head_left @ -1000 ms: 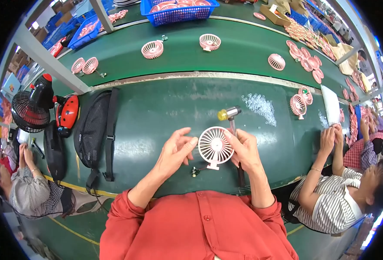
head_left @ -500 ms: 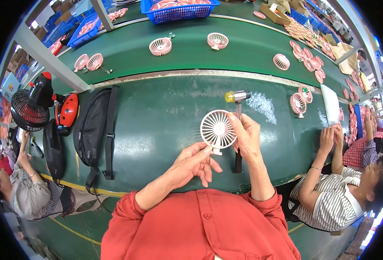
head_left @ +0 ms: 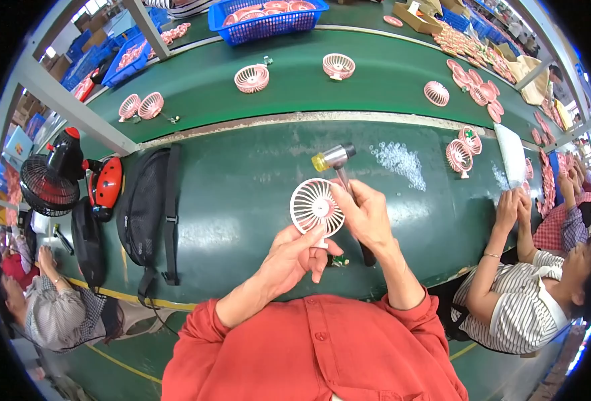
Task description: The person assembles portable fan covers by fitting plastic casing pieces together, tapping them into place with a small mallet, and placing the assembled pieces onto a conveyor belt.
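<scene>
A pale pink round fan housing with a slotted cage (head_left: 312, 212) is pinched by its lower edge in my left hand (head_left: 288, 259), thumb near its hub. A small green circuit board (head_left: 339, 261) shows just below it; whether it is wired to the housing, I cannot tell. My right hand (head_left: 370, 217) is closed around the handle of a hammer (head_left: 337, 158), whose yellow and dark faces point left and right. The right thumb touches the housing's rim. Part of the handle is hidden behind the fingers, and its dark end shows below.
Small clear rings (head_left: 400, 164) lie in a heap beyond the hammer. Pink fan housings (head_left: 251, 79) sit on the green belt (head_left: 195, 100), below a blue basket (head_left: 268, 30). A black bag (head_left: 145, 207) and fans (head_left: 49, 177) are at left. A co-worker in stripes (head_left: 509, 301) works at right.
The housing has shifted left and tilted, and the circuit board has come into view beneath it. The hammer head has swung left and leans over, moving with my right hand.
</scene>
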Available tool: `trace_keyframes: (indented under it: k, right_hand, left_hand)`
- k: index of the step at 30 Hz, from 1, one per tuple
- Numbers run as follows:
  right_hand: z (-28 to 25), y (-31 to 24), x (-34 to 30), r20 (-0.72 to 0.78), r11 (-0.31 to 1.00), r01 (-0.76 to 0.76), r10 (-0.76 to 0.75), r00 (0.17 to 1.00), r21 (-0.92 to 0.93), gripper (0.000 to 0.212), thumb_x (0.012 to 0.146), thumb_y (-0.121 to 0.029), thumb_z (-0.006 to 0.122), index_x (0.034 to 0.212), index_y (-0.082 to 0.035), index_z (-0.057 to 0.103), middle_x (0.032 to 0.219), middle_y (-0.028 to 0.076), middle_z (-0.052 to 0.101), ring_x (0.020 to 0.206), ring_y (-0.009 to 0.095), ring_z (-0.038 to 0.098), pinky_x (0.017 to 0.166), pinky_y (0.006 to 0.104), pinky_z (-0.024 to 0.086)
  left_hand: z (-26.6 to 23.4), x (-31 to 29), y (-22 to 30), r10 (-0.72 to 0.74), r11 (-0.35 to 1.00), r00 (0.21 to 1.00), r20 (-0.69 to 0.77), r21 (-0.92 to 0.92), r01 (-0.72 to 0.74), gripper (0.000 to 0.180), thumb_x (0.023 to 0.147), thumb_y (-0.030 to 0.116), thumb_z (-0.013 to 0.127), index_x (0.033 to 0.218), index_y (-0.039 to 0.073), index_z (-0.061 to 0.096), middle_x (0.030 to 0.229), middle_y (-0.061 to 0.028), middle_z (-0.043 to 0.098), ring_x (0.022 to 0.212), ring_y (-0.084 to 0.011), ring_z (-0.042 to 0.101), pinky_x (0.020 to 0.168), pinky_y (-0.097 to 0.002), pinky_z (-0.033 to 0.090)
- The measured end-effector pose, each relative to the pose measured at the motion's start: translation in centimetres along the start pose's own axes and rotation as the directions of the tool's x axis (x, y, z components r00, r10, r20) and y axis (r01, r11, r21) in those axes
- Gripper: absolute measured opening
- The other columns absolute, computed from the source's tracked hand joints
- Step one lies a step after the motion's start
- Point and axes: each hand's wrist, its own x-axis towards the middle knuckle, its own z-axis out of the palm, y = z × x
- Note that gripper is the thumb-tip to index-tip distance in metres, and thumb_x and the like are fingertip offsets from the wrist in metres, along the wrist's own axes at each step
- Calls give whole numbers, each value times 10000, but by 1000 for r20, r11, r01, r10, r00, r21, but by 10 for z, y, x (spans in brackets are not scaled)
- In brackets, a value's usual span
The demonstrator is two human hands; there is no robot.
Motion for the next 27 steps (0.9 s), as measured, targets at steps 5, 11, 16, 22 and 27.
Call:
trace_keyframes:
  k: [5, 11, 16, 22, 27]
  right_hand:
    - [14, 13, -35, 14, 997, -4, 5, 1000, -83, 277, 945, -229, 630, 913, 46, 642, 662, 54, 594, 669, 67, 511, 556, 289, 442]
    - [16, 18, -58, 209, 974, -227, 221, 953, 6, 270, 887, -204, 730, 916, 47, 633, 711, 15, 620, 690, 68, 605, 559, 243, 468]
    - [14, 6, -57, 171, 993, -113, 114, 979, -18, 206, 862, -142, 727, 924, 29, 629, 694, 58, 618, 647, 112, 610, 563, 282, 478]
    - [10, -10, -63, 186, 917, 240, -188, 964, -318, 169, 835, -72, 668, 979, 10, 636, 841, 166, 651, 693, 331, 643, 600, 394, 511]
    - [2, -2, -73, 317, 820, 342, -208, 925, -460, 128, 847, -94, 639, 951, -20, 645, 826, 167, 635, 682, 373, 615, 609, 421, 499]
  left_hand:
    - [-8, -3, 3, 132, 987, 982, -136, -72, -143, 303, 1017, 256, 495, 1147, -15, 535, 906, -164, 666, 552, -122, 562, 424, -253, 478]
    - [-26, 0, -8, 157, 977, 978, -138, -124, -175, 304, 1015, 235, 476, 1139, -33, 551, 956, -182, 691, 535, -130, 579, 422, -244, 486]
    - [-26, 0, -9, 177, 976, 975, -134, -103, -192, 293, 1010, 201, 463, 1163, -41, 524, 957, -210, 683, 552, -148, 586, 421, -263, 496]
    - [-23, -1, -12, 250, 968, 961, -115, 11, -251, 225, 973, 101, 515, 1159, -20, 486, 920, -196, 668, 540, -178, 595, 411, -291, 517]
    - [-23, -9, -31, 312, 947, 927, -208, 143, -287, 367, 940, 83, 561, 1257, 33, 382, 925, -145, 615, 532, -203, 613, 397, -310, 523]
